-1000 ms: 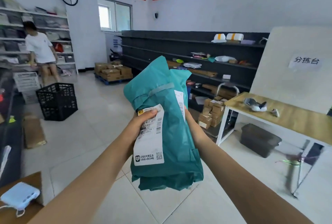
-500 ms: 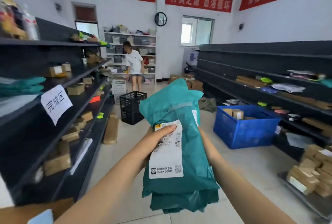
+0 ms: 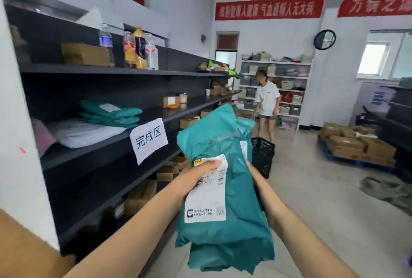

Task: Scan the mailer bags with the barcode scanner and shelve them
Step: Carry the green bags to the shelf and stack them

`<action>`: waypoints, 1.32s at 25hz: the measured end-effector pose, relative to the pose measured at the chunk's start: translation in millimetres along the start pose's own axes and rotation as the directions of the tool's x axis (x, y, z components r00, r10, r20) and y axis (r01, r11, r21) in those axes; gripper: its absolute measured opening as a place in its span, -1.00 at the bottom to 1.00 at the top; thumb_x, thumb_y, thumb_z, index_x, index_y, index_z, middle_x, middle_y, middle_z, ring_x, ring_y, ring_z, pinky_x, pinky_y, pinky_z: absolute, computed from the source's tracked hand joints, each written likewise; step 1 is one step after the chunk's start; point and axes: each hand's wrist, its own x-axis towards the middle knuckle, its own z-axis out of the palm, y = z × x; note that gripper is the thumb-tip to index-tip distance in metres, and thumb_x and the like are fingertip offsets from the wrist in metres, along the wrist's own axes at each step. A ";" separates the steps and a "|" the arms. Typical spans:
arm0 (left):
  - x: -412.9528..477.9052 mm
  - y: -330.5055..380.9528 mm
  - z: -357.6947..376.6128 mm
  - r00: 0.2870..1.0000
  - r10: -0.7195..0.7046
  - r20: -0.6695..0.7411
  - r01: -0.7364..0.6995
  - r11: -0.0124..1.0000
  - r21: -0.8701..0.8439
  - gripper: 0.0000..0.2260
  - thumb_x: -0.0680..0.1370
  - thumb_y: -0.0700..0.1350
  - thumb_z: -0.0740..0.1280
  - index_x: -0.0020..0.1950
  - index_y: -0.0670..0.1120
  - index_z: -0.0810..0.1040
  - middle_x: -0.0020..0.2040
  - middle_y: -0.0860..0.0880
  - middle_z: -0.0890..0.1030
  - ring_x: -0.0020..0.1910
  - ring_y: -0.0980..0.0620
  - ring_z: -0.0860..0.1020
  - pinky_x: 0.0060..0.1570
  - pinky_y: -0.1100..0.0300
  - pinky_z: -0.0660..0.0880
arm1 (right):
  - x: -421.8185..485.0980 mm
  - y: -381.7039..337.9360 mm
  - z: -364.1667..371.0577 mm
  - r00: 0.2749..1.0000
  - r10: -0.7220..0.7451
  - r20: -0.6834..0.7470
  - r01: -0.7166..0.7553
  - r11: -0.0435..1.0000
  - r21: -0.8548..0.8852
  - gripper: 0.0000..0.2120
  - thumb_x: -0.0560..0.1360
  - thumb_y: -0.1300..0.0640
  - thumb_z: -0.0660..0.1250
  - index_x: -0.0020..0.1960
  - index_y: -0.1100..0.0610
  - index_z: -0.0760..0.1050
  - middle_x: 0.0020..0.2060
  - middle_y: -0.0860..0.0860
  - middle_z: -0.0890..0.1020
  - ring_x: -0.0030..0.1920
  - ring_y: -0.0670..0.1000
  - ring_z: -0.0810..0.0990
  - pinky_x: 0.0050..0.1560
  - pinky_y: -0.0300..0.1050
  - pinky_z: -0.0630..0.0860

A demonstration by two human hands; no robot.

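Your left hand [image 3: 200,174] grips the stack of mailer bags [image 3: 243,199] at its left edge. The thumb lies flat across the top of the white label [image 3: 206,197], and the other fingers are behind the stack, out of view. Your right hand [image 3: 256,179] is against the right edge of the stack. Its fingers are hidden behind the bags, so you cannot tell how far they curl. The stack stands near upright in the air, close in at your 12 o'clock, apart from every shelf.

The dark shelf unit [image 3: 107,70] runs from 9 to 11 o'clock. Its middle shelf carries a pile of teal mailers [image 3: 111,112] next to a white bag [image 3: 84,131]. A paper sign [image 3: 149,140] hangs from that shelf's front edge, near the held stack. Bottles [image 3: 139,50] and a cardboard box [image 3: 87,54] stand on the shelf above. A black crate [image 3: 263,157] sits on the floor at 1 o'clock, partly behind the stack, with a person [image 3: 267,99] in a white shirt beyond it.
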 end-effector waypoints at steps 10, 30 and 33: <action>195.8 59.0 -91.3 0.958 0.043 -0.285 -0.041 0.999 0.011 -0.65 0.41 -0.17 0.27 -0.58 -0.13 0.58 -0.54 -0.05 0.58 -0.58 0.05 0.54 -0.43 0.33 0.47 | 285.7 -10.2 4.5 0.987 0.068 0.149 -0.069 0.998 0.000 -0.79 0.56 0.03 0.25 -0.06 0.14 0.58 -0.24 0.02 0.69 -0.34 -0.07 0.64 -0.38 -0.27 0.51; 522.2 218.5 -254.9 0.585 0.059 -0.809 -0.030 0.998 0.051 -0.66 0.43 0.08 0.42 0.06 -0.14 0.58 -0.26 -0.10 0.67 -0.50 0.02 0.61 -0.54 0.32 0.47 | 760.5 -74.7 86.8 0.689 0.257 0.678 -0.342 0.940 -0.009 -0.52 0.57 0.03 0.16 -0.40 0.12 0.67 -0.48 0.07 0.65 -0.50 -0.01 0.64 -0.44 -0.24 0.54; 535.6 248.4 -293.9 0.565 0.096 -0.819 0.005 0.993 0.120 -0.75 0.56 0.04 0.27 -0.16 -0.12 0.53 -0.49 -0.03 0.62 -0.61 0.09 0.56 -0.62 0.38 0.41 | 793.0 -72.5 126.5 0.651 0.273 0.708 -0.358 0.933 -0.031 -0.58 0.55 -0.05 0.18 -0.32 0.12 0.64 -0.47 0.07 0.64 -0.48 0.00 0.63 -0.35 -0.18 0.52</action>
